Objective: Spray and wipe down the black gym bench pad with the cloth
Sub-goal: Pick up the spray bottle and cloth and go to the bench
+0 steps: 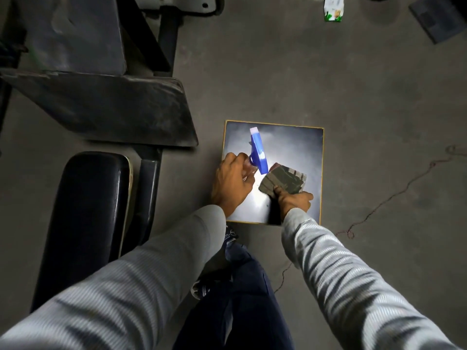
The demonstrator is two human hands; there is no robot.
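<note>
The black gym bench pad runs along the lower left, with a worn grey seat section beyond it. Over a glossy square board on the floor, my left hand is wrapped around the neck of a spray bottle with a blue trigger head. My right hand grips a folded, dark striped cloth that rests on the same board, just right of the bottle. Both hands are to the right of the bench, apart from the pad.
Bench frame bars run between the pad and the board. A thin cord trails over the concrete floor at right. A green-and-white packet and a dark mat lie at the far top. My legs and a shoe are below.
</note>
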